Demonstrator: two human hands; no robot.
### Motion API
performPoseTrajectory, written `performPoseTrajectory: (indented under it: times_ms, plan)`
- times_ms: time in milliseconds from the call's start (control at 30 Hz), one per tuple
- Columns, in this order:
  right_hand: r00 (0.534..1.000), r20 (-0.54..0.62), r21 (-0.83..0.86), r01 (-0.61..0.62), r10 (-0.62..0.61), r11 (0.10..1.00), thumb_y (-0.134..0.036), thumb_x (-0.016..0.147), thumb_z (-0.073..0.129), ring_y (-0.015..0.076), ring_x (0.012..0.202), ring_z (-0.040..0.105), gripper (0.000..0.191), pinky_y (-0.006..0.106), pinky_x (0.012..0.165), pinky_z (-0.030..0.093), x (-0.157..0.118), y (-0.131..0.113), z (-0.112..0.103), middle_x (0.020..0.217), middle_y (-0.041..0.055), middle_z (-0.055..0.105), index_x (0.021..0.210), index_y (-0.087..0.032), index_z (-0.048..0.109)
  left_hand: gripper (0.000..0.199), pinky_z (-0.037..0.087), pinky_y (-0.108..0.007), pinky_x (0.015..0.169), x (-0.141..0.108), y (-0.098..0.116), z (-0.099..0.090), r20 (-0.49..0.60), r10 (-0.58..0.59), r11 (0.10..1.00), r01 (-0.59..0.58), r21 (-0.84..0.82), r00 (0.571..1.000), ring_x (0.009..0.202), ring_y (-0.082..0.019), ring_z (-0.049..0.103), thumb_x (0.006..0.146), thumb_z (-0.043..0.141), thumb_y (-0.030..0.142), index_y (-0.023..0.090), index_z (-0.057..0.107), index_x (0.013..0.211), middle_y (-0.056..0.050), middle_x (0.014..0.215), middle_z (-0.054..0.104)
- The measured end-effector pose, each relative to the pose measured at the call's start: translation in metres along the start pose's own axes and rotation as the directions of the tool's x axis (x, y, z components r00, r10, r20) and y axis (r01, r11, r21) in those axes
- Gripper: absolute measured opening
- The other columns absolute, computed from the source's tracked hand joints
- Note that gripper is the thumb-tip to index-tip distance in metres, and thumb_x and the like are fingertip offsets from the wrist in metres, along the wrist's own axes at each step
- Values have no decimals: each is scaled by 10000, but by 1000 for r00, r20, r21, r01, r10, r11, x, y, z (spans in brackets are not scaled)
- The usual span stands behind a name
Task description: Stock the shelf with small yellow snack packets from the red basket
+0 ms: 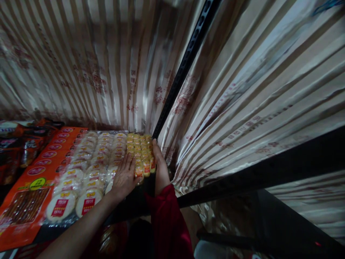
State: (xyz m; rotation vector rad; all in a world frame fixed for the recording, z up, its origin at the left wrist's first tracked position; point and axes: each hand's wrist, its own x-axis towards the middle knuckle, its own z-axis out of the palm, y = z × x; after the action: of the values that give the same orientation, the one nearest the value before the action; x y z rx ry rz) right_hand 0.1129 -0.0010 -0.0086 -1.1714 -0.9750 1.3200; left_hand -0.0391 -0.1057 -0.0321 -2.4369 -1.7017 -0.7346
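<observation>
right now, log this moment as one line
left hand: on packet rows | right hand: at small yellow packets' right edge | round white crackers: left side

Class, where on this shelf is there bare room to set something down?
The dark shelf strip below the yellow packets, between left hand and red sleeve, looks bare. Leftward, round crackers and orange packs lie crowded together.

At the shelf's (pixel 140 198) right end, small yellow packets (pixel 138 148) are flanked by the left hand (pixel 123 180) and right hand (pixel 161 167); wrapped round crackers (pixel 88 180) and orange packaging (pixel 40 172) are laid leftward.
</observation>
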Motion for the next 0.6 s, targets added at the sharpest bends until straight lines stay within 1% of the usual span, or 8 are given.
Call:
performPoseTrajectory:
  times_ms: [67,133,200,300,367,433,600]
  plan:
    - [1000,-24,-70,5,-7,998,-645,852,296,202,1061,596,610,375,949,434,8,3,-5,970,64,703,1053,-183,639,693,311,-459,1054,0,0,1,-12,-2,1000,2,-6,1000,1367,-316,216,757,551,395,87,346,1343,-196,1462,286]
    - [996,-74,-158,43,-56,986,-630,847,336,201,1099,573,580,377,972,411,13,5,-9,1014,68,693,1047,-183,647,696,309,-463,1054,0,0,1,-24,-2,1000,2,-13,1000,1369,-315,211,757,549,389,92,337,1349,-193,1465,282]
    - [988,-108,-233,86,-114,969,-612,846,365,202,1132,550,551,383,990,393,14,7,-13,1047,70,683,1040,-185,653,698,309,-465,1054,0,0,1,-32,1,1000,-1,-18,999,1371,-313,204,755,547,385,94,333,1351,-191,1467,279]
    - [975,-115,-288,148,-187,946,-593,856,358,196,1168,523,525,381,1008,374,11,10,-18,1088,59,670,1056,-205,649,707,310,-459,1054,-1,-1,2,-32,7,1000,-7,-14,999,1372,-315,198,749,554,387,75,337,1345,-209,1462,278]
    - [971,-104,-289,178,-216,941,-589,857,359,188,1180,512,512,369,1014,370,6,12,-20,1117,45,661,1084,-222,634,704,307,-457,1055,-1,-1,3,-31,10,1000,-11,-10,999,1372,-315,197,750,552,392,70,341,1339,-214,1459,280]
    - [971,-103,-263,180,-213,948,-591,855,363,180,1172,518,507,354,1009,378,2,15,-21,1130,35,656,1102,-232,622,694,305,-461,1054,-2,-1,4,-34,8,1000,-8,-11,999,1373,-313,196,757,543,395,78,340,1340,-210,1462,277]
    - [977,-156,-180,116,-144,977,-601,842,381,181,1142,546,524,346,991,401,-7,22,-20,1099,40,670,1091,-211,627,700,306,-455,1053,-1,-1,3,-18,2,1000,-2,-5,1000,1365,-318,219,758,546,401,60,345,1335,-222,1450,295]
